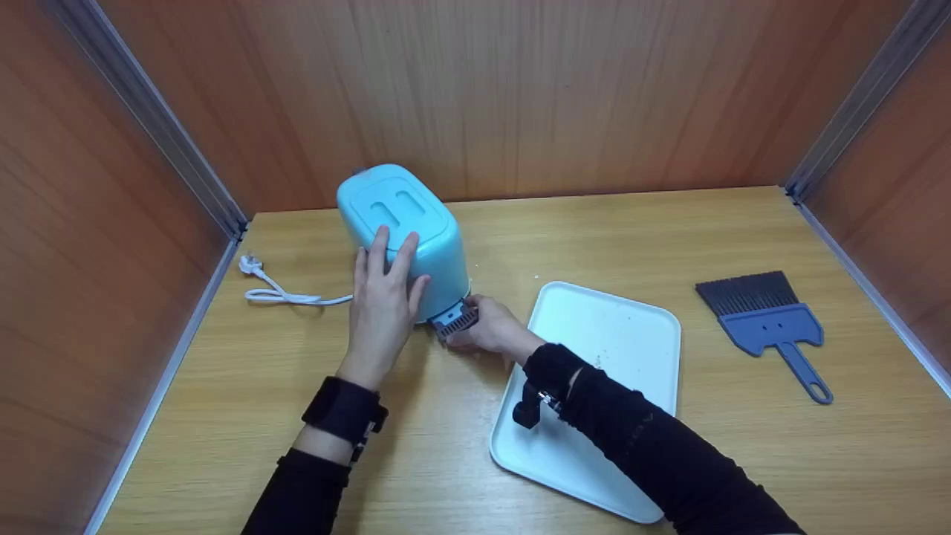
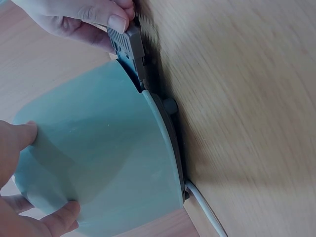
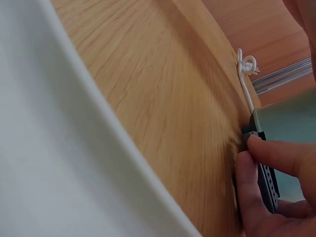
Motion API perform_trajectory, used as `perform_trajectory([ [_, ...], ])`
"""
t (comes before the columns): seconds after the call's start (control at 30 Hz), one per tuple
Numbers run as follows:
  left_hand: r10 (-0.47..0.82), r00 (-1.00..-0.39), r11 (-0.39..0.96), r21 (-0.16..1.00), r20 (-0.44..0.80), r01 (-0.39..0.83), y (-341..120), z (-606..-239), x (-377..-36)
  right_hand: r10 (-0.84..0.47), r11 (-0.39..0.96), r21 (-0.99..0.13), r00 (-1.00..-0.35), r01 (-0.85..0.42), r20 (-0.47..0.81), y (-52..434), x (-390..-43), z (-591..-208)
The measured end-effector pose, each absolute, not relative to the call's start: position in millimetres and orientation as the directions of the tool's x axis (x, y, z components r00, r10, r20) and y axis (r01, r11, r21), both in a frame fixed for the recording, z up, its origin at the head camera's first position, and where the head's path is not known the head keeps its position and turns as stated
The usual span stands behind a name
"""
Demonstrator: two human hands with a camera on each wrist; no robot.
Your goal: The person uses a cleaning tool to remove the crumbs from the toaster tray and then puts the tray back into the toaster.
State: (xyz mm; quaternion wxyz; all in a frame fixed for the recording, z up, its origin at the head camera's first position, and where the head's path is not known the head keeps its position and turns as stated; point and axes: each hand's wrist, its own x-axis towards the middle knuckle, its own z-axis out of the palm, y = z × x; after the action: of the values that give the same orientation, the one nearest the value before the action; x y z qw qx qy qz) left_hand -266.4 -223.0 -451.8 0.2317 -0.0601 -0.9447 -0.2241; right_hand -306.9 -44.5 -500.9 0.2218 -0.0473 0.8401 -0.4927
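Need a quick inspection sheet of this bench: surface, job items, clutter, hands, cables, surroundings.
Surface: wooden table, a few crumbs by the toaster.
Job items: blue toaster on the table, its grey crumb tray sticking out at the base; white tray to its right, with specks on it.
Clutter: blue brush lying far right.
Hands: left hand rests on the toaster; right hand pinches the crumb tray.
Cables: white cord with plug, loose on the table, left.
Surroundings: wooden panel walls on three sides.
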Motion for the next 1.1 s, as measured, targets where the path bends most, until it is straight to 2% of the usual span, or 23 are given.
perform_trajectory([
  [0.1, 0.009, -0.891, 0.894, 0.396, 0.454, 0.211, -223.7, -451.7, -266.2, -0.28, 0.531, -0.837, -0.905, 0.13, -0.319, -45.3, -307.5, -503.0],
  [0.33, 0.006, -0.897, 0.891, 0.405, 0.442, 0.205, -222.8, -450.8, -266.8, -0.29, 0.452, -0.877, -0.904, 0.162, -0.316, -44.2, -307.5, -503.9],
  [0.53, 0.005, -0.898, 0.894, 0.4, 0.441, 0.202, -223.0, -451.1, -266.6, -0.291, 0.463, -0.875, -0.908, 0.143, -0.303, -46.6, -308.6, -505.6],
  [0.7, -0.004, -0.903, 0.895, 0.405, 0.429, 0.189, -223.1, -452.0, -266.3, -0.307, 0.414, -0.897, -0.904, 0.154, -0.297, -48.2, -309.7, -508.7],
  [1.1, 0.019, -0.876, 0.903, 0.368, 0.482, 0.222, -223.9, -454.2, -269.1, -0.293, 0.416, -0.907, -0.935, 0.061, -0.197, -47.9, -308.6, -513.5],
])
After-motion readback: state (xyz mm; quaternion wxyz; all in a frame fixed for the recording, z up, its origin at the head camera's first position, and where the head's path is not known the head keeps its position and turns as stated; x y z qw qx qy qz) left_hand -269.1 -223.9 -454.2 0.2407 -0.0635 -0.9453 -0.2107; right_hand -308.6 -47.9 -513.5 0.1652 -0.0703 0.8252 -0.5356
